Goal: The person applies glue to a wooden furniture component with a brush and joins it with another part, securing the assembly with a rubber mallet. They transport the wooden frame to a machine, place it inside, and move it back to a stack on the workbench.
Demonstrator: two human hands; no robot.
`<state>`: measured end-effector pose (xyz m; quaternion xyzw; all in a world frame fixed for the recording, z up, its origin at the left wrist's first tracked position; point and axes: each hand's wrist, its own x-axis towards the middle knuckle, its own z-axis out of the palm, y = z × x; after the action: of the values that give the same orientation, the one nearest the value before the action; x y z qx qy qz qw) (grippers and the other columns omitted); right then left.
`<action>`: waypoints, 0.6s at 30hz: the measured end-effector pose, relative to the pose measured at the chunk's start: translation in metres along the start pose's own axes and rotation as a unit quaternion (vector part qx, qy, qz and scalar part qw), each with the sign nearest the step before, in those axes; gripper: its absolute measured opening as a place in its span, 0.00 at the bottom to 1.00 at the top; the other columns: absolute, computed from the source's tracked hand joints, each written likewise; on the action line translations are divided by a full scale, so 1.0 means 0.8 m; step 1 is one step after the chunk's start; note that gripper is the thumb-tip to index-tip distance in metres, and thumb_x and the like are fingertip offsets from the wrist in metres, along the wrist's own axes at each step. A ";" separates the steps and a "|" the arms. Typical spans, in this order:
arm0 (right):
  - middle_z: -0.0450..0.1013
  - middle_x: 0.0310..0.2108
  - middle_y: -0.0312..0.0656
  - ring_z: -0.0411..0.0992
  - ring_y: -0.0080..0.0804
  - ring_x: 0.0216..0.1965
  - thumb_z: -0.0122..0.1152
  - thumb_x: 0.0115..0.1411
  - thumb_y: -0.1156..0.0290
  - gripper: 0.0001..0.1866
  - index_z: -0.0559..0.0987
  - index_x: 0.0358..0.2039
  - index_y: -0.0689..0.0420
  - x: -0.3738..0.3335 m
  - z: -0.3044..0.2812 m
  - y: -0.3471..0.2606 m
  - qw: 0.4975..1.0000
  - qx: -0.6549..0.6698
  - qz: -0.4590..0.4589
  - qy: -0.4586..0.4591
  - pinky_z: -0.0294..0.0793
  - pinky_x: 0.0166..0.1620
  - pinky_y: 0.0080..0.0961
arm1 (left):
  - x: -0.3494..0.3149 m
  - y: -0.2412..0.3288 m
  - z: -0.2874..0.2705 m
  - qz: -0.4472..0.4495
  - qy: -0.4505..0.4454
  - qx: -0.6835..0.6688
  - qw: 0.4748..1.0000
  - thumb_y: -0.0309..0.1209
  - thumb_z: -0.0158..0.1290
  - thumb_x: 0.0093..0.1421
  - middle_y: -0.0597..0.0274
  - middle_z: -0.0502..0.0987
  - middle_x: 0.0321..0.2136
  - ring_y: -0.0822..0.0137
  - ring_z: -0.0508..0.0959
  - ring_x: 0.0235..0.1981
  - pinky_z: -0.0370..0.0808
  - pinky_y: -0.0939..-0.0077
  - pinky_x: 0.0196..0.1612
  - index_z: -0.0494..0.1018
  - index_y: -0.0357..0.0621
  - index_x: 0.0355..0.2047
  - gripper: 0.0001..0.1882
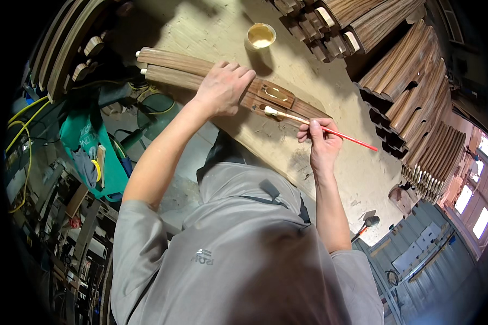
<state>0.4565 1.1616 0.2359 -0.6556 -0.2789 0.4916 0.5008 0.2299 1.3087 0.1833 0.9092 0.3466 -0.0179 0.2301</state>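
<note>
Two long brown wooden pieces (173, 77) lie side by side across the workbench, with pale round tips at their left ends. Over their middle, my left hand (226, 89) is closed, fingers curled across the far side. My right hand (321, 138) pinches a thin paintbrush (351, 141) with a red handle. The brush head, coated in cream-coloured glue-like paste, touches or hovers just over a recess in the nearer piece; I cannot tell which. A ring of the same paste outlines the recess on a raised block (276, 94) of the farther piece.
A small cup (261, 36) of cream paste stands beyond the pieces on the pale workbench (303, 70). Stacked wooden parts (404, 70) line the far right, and curved ones (73, 49) the far left. A mallet (371, 221) lies at the right; a green bag (92, 146) hangs left.
</note>
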 end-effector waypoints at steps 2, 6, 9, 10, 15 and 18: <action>0.77 0.28 0.45 0.76 0.26 0.27 0.58 0.62 0.75 0.05 0.75 0.35 0.64 -0.003 0.002 -0.003 0.997 -0.069 -0.024 -0.019 0.77 0.32 0.22 | -0.001 -0.001 0.002 0.006 0.009 -0.002 1.000 0.34 0.67 0.31 0.58 0.72 0.44 0.59 0.71 0.49 0.63 0.65 0.56 0.67 0.42 0.50 0.41; 0.77 0.32 0.46 0.78 0.32 0.33 0.61 0.55 0.82 0.07 0.77 0.35 0.61 0.000 0.014 -0.021 0.929 -0.279 -0.199 -0.135 0.77 0.37 0.24 | 0.001 -0.001 0.004 0.002 0.012 0.001 1.000 0.32 0.65 0.33 0.60 0.72 0.43 0.60 0.71 0.47 0.64 0.66 0.54 0.67 0.43 0.48 0.38; 0.75 0.33 0.47 0.76 0.43 0.35 0.61 0.48 0.85 0.12 0.76 0.34 0.60 0.020 0.035 -0.041 0.840 -0.351 -0.334 -0.245 0.75 0.36 0.28 | -0.001 -0.002 0.008 0.001 0.031 -0.001 1.000 0.30 0.62 0.34 0.60 0.73 0.41 0.59 0.72 0.46 0.65 0.66 0.52 0.67 0.43 0.47 0.34; 0.75 0.33 0.47 0.75 0.43 0.34 0.61 0.48 0.85 0.11 0.76 0.34 0.60 0.023 0.035 -0.049 0.819 -0.387 -0.331 -0.263 0.75 0.36 0.28 | 0.000 -0.002 0.010 0.006 0.040 0.000 0.999 0.30 0.62 0.34 0.60 0.73 0.40 0.59 0.72 0.45 0.65 0.66 0.52 0.67 0.43 0.46 0.34; 0.74 0.29 0.45 0.74 0.42 0.30 0.60 0.47 0.84 0.10 0.75 0.32 0.59 0.036 0.035 -0.071 0.804 -0.409 -0.300 -0.310 0.74 0.33 0.30 | -0.002 -0.006 0.017 0.018 0.073 0.003 0.997 0.31 0.59 0.37 0.59 0.73 0.38 0.59 0.72 0.44 0.65 0.66 0.49 0.68 0.43 0.44 0.29; 0.73 0.27 0.44 0.74 0.42 0.29 0.60 0.49 0.83 0.09 0.75 0.32 0.59 0.047 0.043 -0.066 0.808 -0.357 -0.343 -0.320 0.74 0.32 0.30 | -0.002 -0.006 0.017 0.016 0.083 -0.001 0.996 0.33 0.58 0.38 0.59 0.74 0.37 0.59 0.72 0.44 0.65 0.66 0.48 0.69 0.42 0.43 0.28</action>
<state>0.4447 1.2249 0.2707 -0.4549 -0.7862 0.3355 0.2498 0.2275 1.3051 0.1697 0.9127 0.3500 0.0616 0.2015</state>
